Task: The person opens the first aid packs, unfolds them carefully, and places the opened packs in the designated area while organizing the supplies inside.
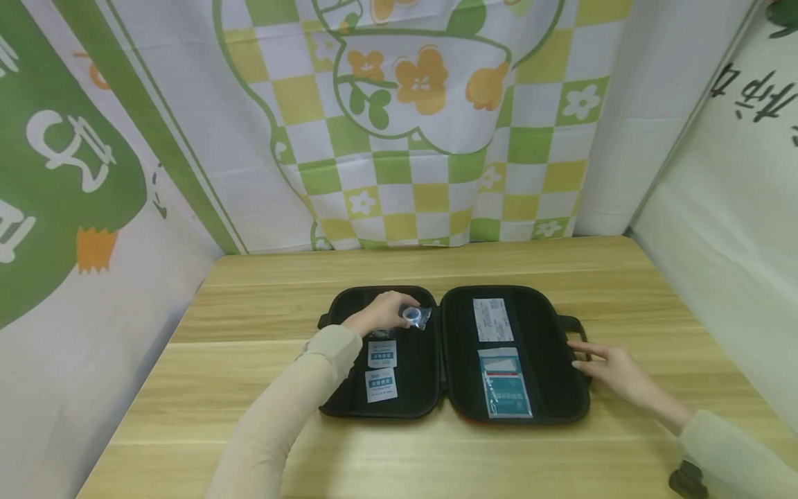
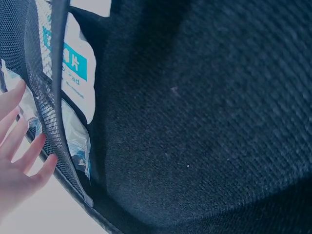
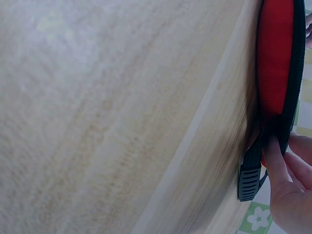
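A hard-shell case (image 1: pixel 416 378), black inside and red outside, lies unfolded on the table. My left hand (image 1: pixel 385 310), over the far part of its left half, pinches a roll (image 1: pixel 412 316) sealed in clear plastic. Two square alcohol pad sachets (image 1: pixel 382 354) lie nearer in that half. Another clear wrapper partly shows under my left hand. In the left wrist view, my fingers are beside a mesh pocket (image 2: pixel 53 122). At the case's right edge, beside the handle (image 1: pixel 581 329), my right hand (image 1: pixel 614 372) grips the rim, one finger against the red outside (image 3: pixel 275 63).
The case's right half holds a white printed packet (image 1: pixel 493 320) and a green-and-white packet (image 1: pixel 506 388). A black object (image 1: pixel 688 479) is near my right sleeve. The wooden table (image 1: pixel 436 464) meets a patterned cloth (image 1: pixel 405 173) behind, with white walls on both sides.
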`<state>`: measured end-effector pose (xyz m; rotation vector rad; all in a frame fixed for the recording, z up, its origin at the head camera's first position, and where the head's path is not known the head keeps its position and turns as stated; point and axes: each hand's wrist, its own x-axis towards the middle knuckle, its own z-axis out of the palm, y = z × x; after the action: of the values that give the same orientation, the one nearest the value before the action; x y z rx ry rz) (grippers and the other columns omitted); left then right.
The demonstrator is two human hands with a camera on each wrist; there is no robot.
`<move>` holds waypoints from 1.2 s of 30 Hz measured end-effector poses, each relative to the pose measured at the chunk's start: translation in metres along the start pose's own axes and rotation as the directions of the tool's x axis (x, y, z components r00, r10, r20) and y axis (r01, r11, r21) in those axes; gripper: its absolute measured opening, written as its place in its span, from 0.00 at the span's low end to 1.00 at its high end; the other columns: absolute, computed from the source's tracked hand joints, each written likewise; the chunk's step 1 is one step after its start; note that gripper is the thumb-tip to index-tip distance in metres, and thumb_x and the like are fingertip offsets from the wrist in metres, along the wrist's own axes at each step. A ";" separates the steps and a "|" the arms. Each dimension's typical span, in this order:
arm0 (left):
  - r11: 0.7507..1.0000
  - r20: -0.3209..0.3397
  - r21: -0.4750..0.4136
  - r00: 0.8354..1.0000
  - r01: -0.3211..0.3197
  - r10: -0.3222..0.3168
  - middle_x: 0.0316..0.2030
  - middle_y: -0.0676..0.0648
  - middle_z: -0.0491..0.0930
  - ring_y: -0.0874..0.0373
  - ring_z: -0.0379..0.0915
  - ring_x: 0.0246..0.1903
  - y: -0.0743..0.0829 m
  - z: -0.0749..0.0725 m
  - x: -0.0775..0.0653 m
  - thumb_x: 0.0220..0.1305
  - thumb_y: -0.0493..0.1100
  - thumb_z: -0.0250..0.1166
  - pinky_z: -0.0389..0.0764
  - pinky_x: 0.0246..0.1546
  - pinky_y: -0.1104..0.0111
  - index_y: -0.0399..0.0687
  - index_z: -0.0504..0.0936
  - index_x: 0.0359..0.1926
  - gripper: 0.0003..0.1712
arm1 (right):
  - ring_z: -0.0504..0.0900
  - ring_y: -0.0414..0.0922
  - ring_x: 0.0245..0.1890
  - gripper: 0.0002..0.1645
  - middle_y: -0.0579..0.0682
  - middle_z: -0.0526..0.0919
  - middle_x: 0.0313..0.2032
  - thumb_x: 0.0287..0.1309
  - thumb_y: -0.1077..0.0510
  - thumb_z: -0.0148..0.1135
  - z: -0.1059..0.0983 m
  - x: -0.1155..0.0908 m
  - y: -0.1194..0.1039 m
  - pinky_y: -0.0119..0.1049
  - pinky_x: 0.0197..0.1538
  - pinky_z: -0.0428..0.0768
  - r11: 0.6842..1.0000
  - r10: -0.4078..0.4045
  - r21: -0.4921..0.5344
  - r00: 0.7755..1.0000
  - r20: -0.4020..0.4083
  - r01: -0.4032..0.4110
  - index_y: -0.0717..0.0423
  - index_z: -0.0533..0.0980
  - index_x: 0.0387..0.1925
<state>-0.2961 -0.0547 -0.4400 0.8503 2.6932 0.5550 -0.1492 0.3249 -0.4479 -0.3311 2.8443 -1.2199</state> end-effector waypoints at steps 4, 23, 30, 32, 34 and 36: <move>0.999 -0.028 -0.032 1.000 -0.002 0.002 0.48 0.46 0.76 0.52 0.68 0.51 -0.001 -0.001 -0.001 0.50 0.36 0.66 0.68 0.52 0.61 0.44 0.76 0.50 0.22 | 0.57 0.30 0.13 0.24 0.78 0.65 0.49 0.54 0.65 0.56 0.000 0.000 -0.001 0.28 0.14 0.63 1.000 -0.012 0.005 1.000 -0.004 0.012 0.76 0.67 0.50; 0.986 -0.140 -0.167 0.990 -0.025 0.001 0.44 0.45 0.78 0.56 0.73 0.42 -0.005 -0.010 -0.008 0.49 0.37 0.67 0.75 0.42 0.66 0.41 0.78 0.47 0.21 | 0.48 0.31 0.09 0.23 0.78 0.65 0.48 0.54 0.64 0.56 0.001 -0.001 0.000 0.28 0.12 0.62 1.000 -0.014 0.009 1.000 -0.009 0.014 0.75 0.67 0.50; 0.977 -0.174 -0.212 0.985 -0.038 0.000 0.43 0.45 0.78 0.55 0.72 0.42 -0.004 -0.013 -0.015 0.48 0.36 0.67 0.74 0.44 0.64 0.41 0.78 0.46 0.21 | 0.47 0.31 0.10 0.23 0.79 0.65 0.48 0.54 0.65 0.55 0.000 -0.001 -0.002 0.28 0.12 0.62 1.000 -0.027 0.000 0.999 -0.020 0.027 0.75 0.67 0.50; 0.974 -0.179 -0.221 0.984 -0.042 0.002 0.43 0.45 0.78 0.55 0.72 0.43 -0.004 -0.014 -0.017 0.48 0.36 0.67 0.74 0.44 0.64 0.41 0.77 0.47 0.21 | 0.46 0.31 0.10 0.23 0.79 0.66 0.48 0.54 0.65 0.55 0.000 -0.001 -0.002 0.28 0.13 0.62 1.000 -0.027 -0.002 0.999 -0.022 0.027 0.75 0.67 0.50; 0.973 -0.184 -0.228 0.983 -0.047 0.004 0.44 0.45 0.77 0.55 0.72 0.43 -0.004 -0.015 -0.019 0.48 0.36 0.67 0.73 0.45 0.64 0.41 0.77 0.47 0.21 | 0.47 0.31 0.09 0.23 0.78 0.66 0.48 0.54 0.65 0.55 0.000 -0.002 -0.002 0.28 0.11 0.61 1.000 -0.026 -0.002 0.999 -0.021 0.026 0.75 0.67 0.50; 0.971 -0.192 -0.235 0.981 -0.052 0.007 0.44 0.45 0.77 0.55 0.72 0.43 -0.004 -0.016 -0.022 0.48 0.36 0.67 0.74 0.44 0.64 0.41 0.77 0.47 0.21 | 0.47 0.31 0.09 0.23 0.79 0.66 0.48 0.54 0.65 0.55 0.000 -0.001 -0.002 0.28 0.11 0.61 1.000 -0.022 0.003 1.000 -0.017 0.022 0.75 0.67 0.51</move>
<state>-0.2870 -0.0754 -0.4244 0.8082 2.7070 0.9911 -0.1474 0.3238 -0.4467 -0.3541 2.8603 -1.2359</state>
